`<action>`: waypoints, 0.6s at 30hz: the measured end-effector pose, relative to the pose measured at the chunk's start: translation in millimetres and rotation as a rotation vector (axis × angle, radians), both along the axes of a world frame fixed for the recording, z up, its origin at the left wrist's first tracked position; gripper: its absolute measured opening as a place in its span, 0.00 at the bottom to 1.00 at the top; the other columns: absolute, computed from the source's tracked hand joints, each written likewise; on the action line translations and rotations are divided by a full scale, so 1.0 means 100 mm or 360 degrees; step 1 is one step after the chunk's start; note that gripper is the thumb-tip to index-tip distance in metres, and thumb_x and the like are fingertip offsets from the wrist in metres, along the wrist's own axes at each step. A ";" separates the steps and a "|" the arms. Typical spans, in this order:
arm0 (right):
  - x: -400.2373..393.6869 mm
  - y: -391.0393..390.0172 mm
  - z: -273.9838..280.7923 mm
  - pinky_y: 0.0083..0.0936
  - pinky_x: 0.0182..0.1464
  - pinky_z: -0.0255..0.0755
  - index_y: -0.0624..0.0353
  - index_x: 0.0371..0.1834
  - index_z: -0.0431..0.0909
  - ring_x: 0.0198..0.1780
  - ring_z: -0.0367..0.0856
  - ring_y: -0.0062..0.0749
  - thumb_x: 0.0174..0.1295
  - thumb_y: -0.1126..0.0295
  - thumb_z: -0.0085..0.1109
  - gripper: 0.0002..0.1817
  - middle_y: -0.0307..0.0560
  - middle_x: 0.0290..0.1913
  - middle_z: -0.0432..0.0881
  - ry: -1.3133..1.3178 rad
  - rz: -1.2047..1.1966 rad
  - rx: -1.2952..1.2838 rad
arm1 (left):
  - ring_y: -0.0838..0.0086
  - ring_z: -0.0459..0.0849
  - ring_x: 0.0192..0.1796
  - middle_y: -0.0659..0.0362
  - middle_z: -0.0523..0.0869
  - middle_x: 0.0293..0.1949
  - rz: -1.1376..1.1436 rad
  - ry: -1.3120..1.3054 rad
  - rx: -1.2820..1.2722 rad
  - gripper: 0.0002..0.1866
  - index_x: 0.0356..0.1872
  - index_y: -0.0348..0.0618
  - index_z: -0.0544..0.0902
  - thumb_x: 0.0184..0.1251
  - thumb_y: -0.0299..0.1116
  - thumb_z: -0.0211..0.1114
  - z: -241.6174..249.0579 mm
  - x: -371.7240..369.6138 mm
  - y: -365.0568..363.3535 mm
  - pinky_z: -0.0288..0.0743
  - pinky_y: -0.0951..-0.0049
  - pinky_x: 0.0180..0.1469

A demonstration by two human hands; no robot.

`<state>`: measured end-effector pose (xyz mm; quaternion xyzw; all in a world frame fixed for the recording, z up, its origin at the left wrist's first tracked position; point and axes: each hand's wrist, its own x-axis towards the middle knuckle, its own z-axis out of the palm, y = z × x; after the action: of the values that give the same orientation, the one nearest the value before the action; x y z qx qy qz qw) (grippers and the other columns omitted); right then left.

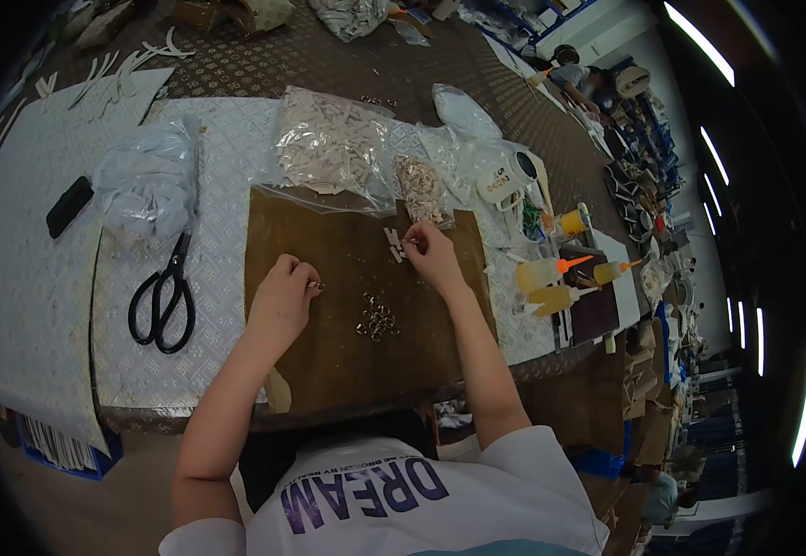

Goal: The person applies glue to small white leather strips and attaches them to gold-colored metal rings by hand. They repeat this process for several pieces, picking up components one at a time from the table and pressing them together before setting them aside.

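My left hand [283, 289] is over the left part of the brown work mat [329, 371], its fingers pinched together on a small piece with a metallic glint, too tiny to make out fully. Farther right, my right hand [436, 256] has thumb and fingers closed at a small beige strip. Several more beige strips [393, 243] lie on the mat just left of those fingertips. Between my forearms sits a loose pile of shiny metal fittings [377, 318]. A clear bag of beige pieces [421, 188] stands just beyond my right hand.
Black-handled scissors [164, 306], a dark phone [69, 207] and a plastic bag [151, 176] lie to the left. Behind the mat is a large bag of beige pieces [329, 144]. To the right stand a white container [503, 178] and glue bottles [540, 274].
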<state>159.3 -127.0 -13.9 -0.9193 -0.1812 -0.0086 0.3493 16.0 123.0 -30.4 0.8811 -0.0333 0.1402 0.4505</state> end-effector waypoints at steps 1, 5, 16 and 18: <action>0.00 -0.03 -0.03 0.23 0.35 0.72 0.62 0.34 0.76 0.29 0.76 0.27 0.53 0.74 0.62 0.07 0.45 0.29 0.78 -0.0002 -0.0004 0.0006 | 0.55 0.79 0.39 0.51 0.74 0.38 0.0005 -0.0003 -0.0003 0.07 0.33 0.39 0.76 0.54 0.22 0.65 -0.01 -0.01 -0.01 0.74 0.61 0.40; 0.02 -0.13 -0.09 0.19 0.31 0.69 0.61 0.36 0.78 0.26 0.74 0.19 0.55 0.70 0.63 0.09 0.39 0.23 0.77 -0.0159 -0.0283 0.0089 | 0.55 0.79 0.38 0.51 0.74 0.37 0.0022 -0.0024 0.0042 0.07 0.33 0.39 0.76 0.55 0.21 0.64 0.01 -0.01 -0.02 0.74 0.62 0.40; 0.31 -0.18 -0.22 0.30 0.41 0.73 0.65 0.50 0.74 0.37 0.79 0.41 0.59 0.75 0.57 0.16 0.54 0.47 0.76 -0.0735 -0.0142 0.0277 | 0.64 0.79 0.33 0.54 0.76 0.35 0.0158 -0.0144 -0.0131 0.08 0.35 0.39 0.78 0.54 0.21 0.65 -0.04 0.07 0.03 0.74 0.69 0.35; 0.14 -0.23 -0.15 0.32 0.42 0.73 0.63 0.49 0.74 0.39 0.79 0.42 0.58 0.75 0.58 0.15 0.52 0.46 0.75 -0.0536 -0.0233 0.0178 | 0.70 0.79 0.31 0.56 0.77 0.33 0.0231 -0.0056 -0.0265 0.08 0.37 0.39 0.79 0.55 0.22 0.65 -0.08 0.08 0.09 0.73 0.73 0.33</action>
<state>173.6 -149.9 -29.1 -0.8948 -0.1689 -0.1979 0.3630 24.3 131.7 -38.9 0.8380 0.0346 0.1903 0.5102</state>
